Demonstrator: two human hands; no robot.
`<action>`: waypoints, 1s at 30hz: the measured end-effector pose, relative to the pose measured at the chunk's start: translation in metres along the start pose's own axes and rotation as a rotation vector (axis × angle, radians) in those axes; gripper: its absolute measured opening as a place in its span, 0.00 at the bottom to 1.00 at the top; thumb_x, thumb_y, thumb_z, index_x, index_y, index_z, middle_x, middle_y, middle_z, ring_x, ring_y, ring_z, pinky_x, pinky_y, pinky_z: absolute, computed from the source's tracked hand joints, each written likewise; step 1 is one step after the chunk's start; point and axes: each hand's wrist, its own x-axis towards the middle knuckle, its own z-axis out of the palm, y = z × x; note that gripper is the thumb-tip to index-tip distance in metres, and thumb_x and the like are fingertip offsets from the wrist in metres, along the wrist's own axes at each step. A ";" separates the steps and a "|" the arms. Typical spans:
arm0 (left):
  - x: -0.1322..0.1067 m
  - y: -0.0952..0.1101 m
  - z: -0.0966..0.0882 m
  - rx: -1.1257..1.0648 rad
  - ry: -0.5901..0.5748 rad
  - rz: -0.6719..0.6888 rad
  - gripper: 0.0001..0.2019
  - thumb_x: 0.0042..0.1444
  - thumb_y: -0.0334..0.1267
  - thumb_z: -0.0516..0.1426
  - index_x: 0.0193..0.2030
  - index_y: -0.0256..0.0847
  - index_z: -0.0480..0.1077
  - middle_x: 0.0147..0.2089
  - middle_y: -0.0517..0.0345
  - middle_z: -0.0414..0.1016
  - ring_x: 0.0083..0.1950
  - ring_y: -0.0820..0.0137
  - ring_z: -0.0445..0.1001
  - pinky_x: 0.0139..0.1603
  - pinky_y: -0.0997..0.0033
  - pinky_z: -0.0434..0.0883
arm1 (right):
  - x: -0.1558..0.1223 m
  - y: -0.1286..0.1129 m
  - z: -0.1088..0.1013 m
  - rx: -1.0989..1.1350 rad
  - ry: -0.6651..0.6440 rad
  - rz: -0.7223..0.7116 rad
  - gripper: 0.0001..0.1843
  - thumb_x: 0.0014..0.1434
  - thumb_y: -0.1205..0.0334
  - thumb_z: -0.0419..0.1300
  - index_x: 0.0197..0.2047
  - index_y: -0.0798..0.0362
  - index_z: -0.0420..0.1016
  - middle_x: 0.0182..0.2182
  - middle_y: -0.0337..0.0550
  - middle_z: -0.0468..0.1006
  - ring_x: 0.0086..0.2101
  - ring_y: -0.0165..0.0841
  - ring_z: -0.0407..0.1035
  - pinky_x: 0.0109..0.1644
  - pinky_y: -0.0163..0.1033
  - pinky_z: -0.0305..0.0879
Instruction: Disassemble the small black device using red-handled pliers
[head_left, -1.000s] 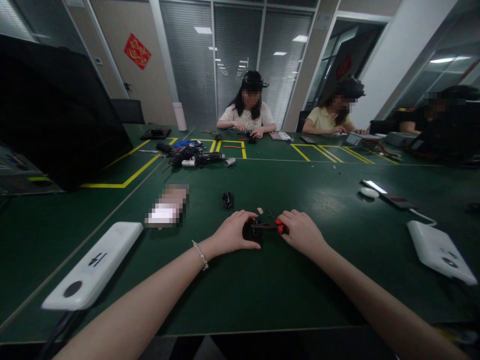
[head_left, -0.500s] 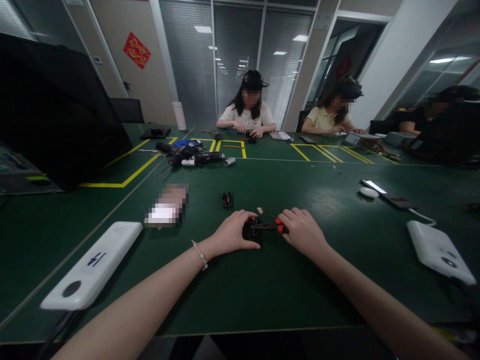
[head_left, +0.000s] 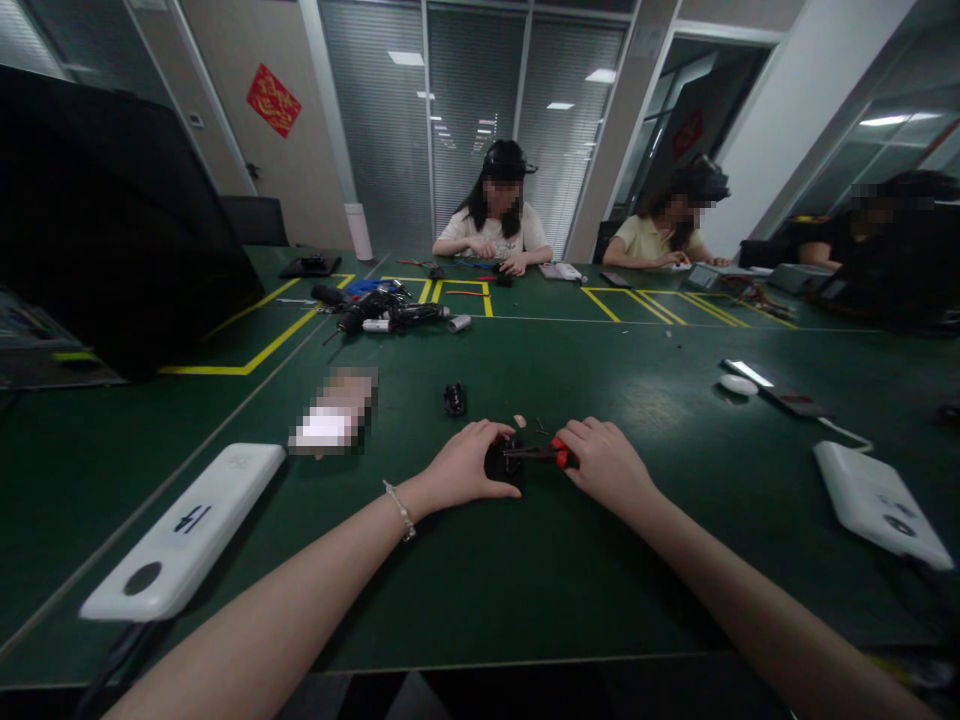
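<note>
My left hand curls around a small black part on the green table, thumb on the near side and fingers on the far side. The part's exact kind is too dark to make out. In my right hand is a pair of needle-nose pliers with red handles. Their dark jaws point left and reach the black part. Just beyond the hands lie a small pale piece and some tiny dark bits. Farther back to the left sits another black component.
A white power bank and a blurred phone lie left. Another white power bank, a cabled phone and a white disc lie right. Tangled black cables sit farther back. Several people work across the table.
My hands stay almost where they were, with the pliers still at the black part. The right hand and the pliers' handles shift very slightly.
</note>
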 end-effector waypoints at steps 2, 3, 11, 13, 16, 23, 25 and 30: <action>0.000 -0.001 0.001 0.000 0.000 0.002 0.35 0.35 0.49 0.64 0.51 0.44 0.60 0.47 0.53 0.65 0.47 0.59 0.65 0.46 0.58 0.64 | 0.000 -0.001 -0.002 -0.031 0.010 -0.006 0.14 0.44 0.66 0.57 0.38 0.54 0.69 0.36 0.46 0.71 0.36 0.37 0.61 0.38 0.41 0.55; 0.000 -0.002 0.001 0.001 0.003 0.005 0.35 0.35 0.49 0.64 0.51 0.44 0.60 0.47 0.53 0.65 0.47 0.59 0.65 0.46 0.58 0.64 | 0.000 -0.001 -0.004 -0.045 0.010 -0.008 0.14 0.44 0.66 0.57 0.38 0.54 0.69 0.36 0.46 0.71 0.36 0.37 0.61 0.38 0.42 0.55; 0.001 -0.001 0.001 0.012 0.008 0.020 0.34 0.35 0.49 0.64 0.51 0.43 0.59 0.47 0.53 0.65 0.47 0.60 0.65 0.46 0.58 0.64 | 0.000 -0.003 -0.004 -0.053 0.009 -0.006 0.15 0.44 0.67 0.57 0.39 0.54 0.69 0.37 0.46 0.71 0.36 0.38 0.61 0.39 0.43 0.56; 0.000 0.000 0.000 0.003 0.000 0.012 0.34 0.35 0.49 0.64 0.51 0.44 0.60 0.47 0.53 0.65 0.47 0.59 0.65 0.47 0.58 0.64 | 0.000 -0.003 -0.003 -0.026 -0.013 0.008 0.15 0.45 0.66 0.57 0.39 0.54 0.69 0.36 0.46 0.71 0.36 0.37 0.61 0.38 0.42 0.56; 0.000 0.000 -0.001 -0.012 -0.010 0.000 0.34 0.36 0.49 0.64 0.51 0.44 0.60 0.47 0.54 0.64 0.47 0.59 0.65 0.46 0.58 0.64 | 0.001 -0.003 -0.001 0.028 -0.056 0.031 0.13 0.45 0.66 0.57 0.38 0.54 0.69 0.35 0.45 0.72 0.35 0.36 0.62 0.37 0.41 0.57; 0.000 0.001 -0.001 -0.002 -0.011 0.004 0.34 0.36 0.49 0.64 0.51 0.43 0.60 0.47 0.53 0.64 0.47 0.59 0.65 0.46 0.58 0.64 | 0.001 -0.001 0.000 0.018 -0.039 0.018 0.13 0.44 0.66 0.57 0.37 0.54 0.69 0.35 0.45 0.71 0.34 0.36 0.62 0.36 0.41 0.57; 0.000 0.001 -0.001 0.011 -0.006 0.012 0.34 0.36 0.49 0.64 0.51 0.43 0.60 0.47 0.53 0.64 0.47 0.59 0.65 0.47 0.57 0.64 | 0.000 -0.001 0.000 -0.011 -0.013 0.006 0.14 0.44 0.66 0.57 0.38 0.54 0.69 0.35 0.45 0.71 0.35 0.37 0.61 0.37 0.41 0.56; 0.000 -0.001 0.001 0.020 0.003 0.021 0.34 0.36 0.49 0.64 0.51 0.44 0.59 0.47 0.53 0.64 0.47 0.59 0.65 0.47 0.58 0.64 | -0.001 -0.002 -0.003 -0.059 0.022 -0.020 0.14 0.45 0.66 0.57 0.38 0.54 0.69 0.36 0.46 0.71 0.36 0.38 0.61 0.39 0.42 0.56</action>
